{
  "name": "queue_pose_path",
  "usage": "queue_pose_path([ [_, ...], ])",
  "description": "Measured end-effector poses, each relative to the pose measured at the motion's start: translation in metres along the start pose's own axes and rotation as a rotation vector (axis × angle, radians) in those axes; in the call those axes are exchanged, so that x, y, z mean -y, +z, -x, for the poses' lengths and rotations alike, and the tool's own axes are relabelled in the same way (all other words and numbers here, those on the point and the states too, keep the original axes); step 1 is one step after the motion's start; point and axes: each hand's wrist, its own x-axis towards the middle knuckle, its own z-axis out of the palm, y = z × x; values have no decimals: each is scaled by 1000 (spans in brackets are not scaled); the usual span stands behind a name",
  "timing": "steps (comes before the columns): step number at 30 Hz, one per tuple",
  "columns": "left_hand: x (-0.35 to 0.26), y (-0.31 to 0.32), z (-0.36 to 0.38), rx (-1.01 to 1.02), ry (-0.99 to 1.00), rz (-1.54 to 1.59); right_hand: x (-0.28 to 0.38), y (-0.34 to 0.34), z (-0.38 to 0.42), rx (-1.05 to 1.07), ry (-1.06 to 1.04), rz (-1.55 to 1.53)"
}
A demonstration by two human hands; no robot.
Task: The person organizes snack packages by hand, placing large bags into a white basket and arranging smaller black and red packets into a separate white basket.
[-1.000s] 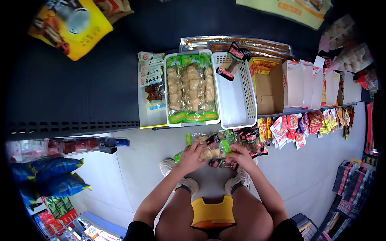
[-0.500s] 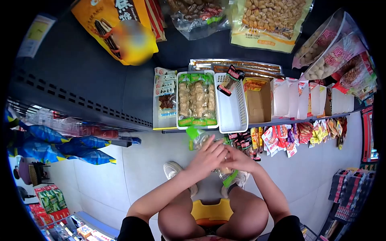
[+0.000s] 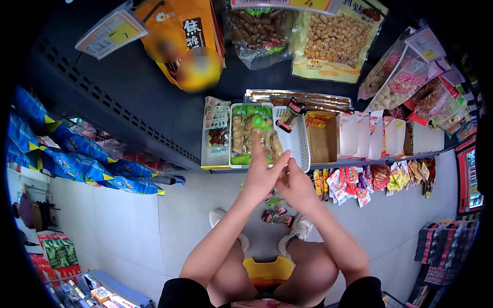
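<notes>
A clear snack packet (image 3: 276,146) with tan round pieces and a green end hangs over the right part of a white basket (image 3: 231,134). My left hand (image 3: 261,177) holds it, index finger stretched along it and thumb towards my right hand. My right hand (image 3: 299,187) is closed round the packet's lower end, touching my left hand. Rows of similar green-ended packets (image 3: 246,141) lie in the basket. Beside it, a second white basket (image 3: 294,141) holds a red-and-black packet (image 3: 291,114).
A brown open box (image 3: 322,138) and white boxes (image 3: 354,136) line the shelf rightwards. Small packets (image 3: 278,217) lie on the floor near my shoes. Colourful packets (image 3: 352,182) hang below the shelf edge. I sit on a yellow stool (image 3: 267,267). Blue bags (image 3: 102,169) hang at left.
Both hands have moved up and forward from above the floor to the basket's front edge, with the packet between them. The camera view has shifted, showing more price tags and floor packets.
</notes>
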Motion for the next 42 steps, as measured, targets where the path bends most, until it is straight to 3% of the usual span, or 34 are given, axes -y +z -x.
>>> queue_pose_path([
  [1, 1, 3, -1, -106, 88, 227, 10, -2, 4, -9, -6, 10],
  [4, 8, 5, 7, -140, 91, 409, 40, -5, 28, -63, -142, 606],
  [5, 10, 4, 8, -144, 116, 476, 43, -4, 33, -64, -142, 607],
  [6, 7, -2, 14, -134, -13, 614, 44, -3, 39, -68, -181, 602],
  [9, 19, -4, 12, -182, -12, 683, 47, -2, 43, -30, -208, 637],
  [12, 19, -7, 10, -134, 23, 668, 41, -6, 41, -36, -195, 505],
  [15, 19, -7, 9, -51, 75, 658, 25, -12, 31, -177, -241, 419],
  [17, 20, -10, 7, 2, 87, 667, 7, -12, 29, -19, -95, -25],
  [18, 21, -11, 8, 35, 95, 676, -5, -12, 29, 210, 98, -371],
  [19, 22, -12, 8, 77, 105, 685, -17, -8, 29, 213, 100, -373],
  [21, 23, -12, 7, 94, 118, 672, -32, -3, 27, 517, 68, -667],
  [22, 24, -13, 6, 104, 136, 658, -30, -6, 26, 564, 150, -742],
  [25, 29, -14, 3, 94, 102, 667, -44, 0, 24, 646, 199, -823],
  [29, 34, -13, 0, 73, 49, 679, -47, 11, 26, 581, 174, -848],
  [31, 39, -11, -4, 68, 124, 626, -52, 17, 24, 571, 184, -904],
  [35, 65, -10, -12, 10, 94, 499, -63, 37, 18, 733, 237, -854],
  [37, 80, -13, -17, -138, -106, 560, -55, 39, 18, 660, 222, -955],
  [38, 87, -16, -17, -191, -186, 544, -54, 43, 16, 674, 218, -855],
  [40, 88, -17, -20, -211, -159, 524, -54, 46, 14, 698, 214, -716],
  [42, 91, -17, -20, -232, -141, 501, -59, 58, 13, 659, 194, -774],
])
